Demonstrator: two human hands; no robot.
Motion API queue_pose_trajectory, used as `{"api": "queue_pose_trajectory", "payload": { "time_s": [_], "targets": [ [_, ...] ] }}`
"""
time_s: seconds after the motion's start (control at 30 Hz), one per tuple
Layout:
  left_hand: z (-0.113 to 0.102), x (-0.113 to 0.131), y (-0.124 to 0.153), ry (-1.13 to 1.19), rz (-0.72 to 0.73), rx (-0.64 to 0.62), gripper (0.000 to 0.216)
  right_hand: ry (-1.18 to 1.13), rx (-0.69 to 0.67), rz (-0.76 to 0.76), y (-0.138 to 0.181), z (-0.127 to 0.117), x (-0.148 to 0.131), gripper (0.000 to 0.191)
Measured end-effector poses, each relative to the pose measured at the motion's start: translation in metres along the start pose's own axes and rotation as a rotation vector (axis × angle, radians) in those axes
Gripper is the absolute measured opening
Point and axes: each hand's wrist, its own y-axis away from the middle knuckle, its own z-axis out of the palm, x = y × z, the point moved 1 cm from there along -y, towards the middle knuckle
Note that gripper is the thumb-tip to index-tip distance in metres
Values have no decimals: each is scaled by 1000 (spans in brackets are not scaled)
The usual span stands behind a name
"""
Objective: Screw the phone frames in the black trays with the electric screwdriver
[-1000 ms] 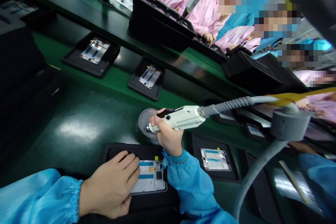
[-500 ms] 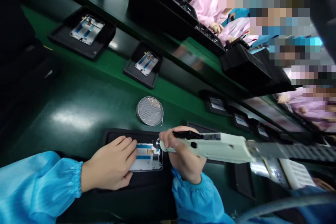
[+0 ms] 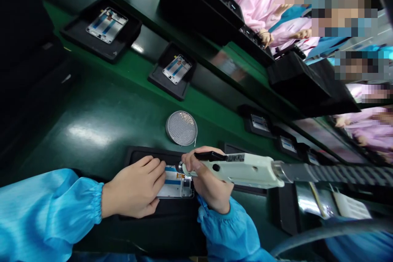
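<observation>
A phone frame (image 3: pixel 173 190), silver with blue strips, lies in a black tray (image 3: pixel 135 153) on the bench before me. My left hand (image 3: pixel 136 188) covers its left part, fingers over the far edge and thumb at the near edge. In my right hand (image 3: pixel 210 182) is a pale green electric screwdriver (image 3: pixel 245 170), held nearly level with its cable running off right. Its bit end points at the frame's far edge, just right of my left fingertips; whether it touches a screw is hidden. Beyond the tray stands a round dish of screws (image 3: pixel 181 128).
Two black trays with phone frames (image 3: pixel 107 24) (image 3: pixel 177 68) sit on the green strip beyond, with more trays (image 3: pixel 259 123) further right. A dark raised rack (image 3: pixel 196 12) runs along the back. Co-workers in pink sleeves (image 3: pixel 258 0) work across from me. A grey hose (image 3: pixel 331 229) curves at lower right.
The screwdriver's bit end has shifted left along the frame's far edge, closer to my left fingers. My left hand keeps its place on the frame. The whole view has shifted slightly.
</observation>
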Motion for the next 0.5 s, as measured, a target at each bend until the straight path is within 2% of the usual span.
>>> {"api": "queue_pose_trajectory", "payload": {
  "time_s": [0.13,0.37,0.5],
  "targets": [
    [1,1,1,5,3,13,50,29,22,4,2,0,-1,17],
    [-2,-1,-2,-7,-16,-13,50,-60,-23,-14,2,4,5,14],
    [1,2,2,-1,-20,-1,48,36,10,14,3,3,11,11]
  ]
}}
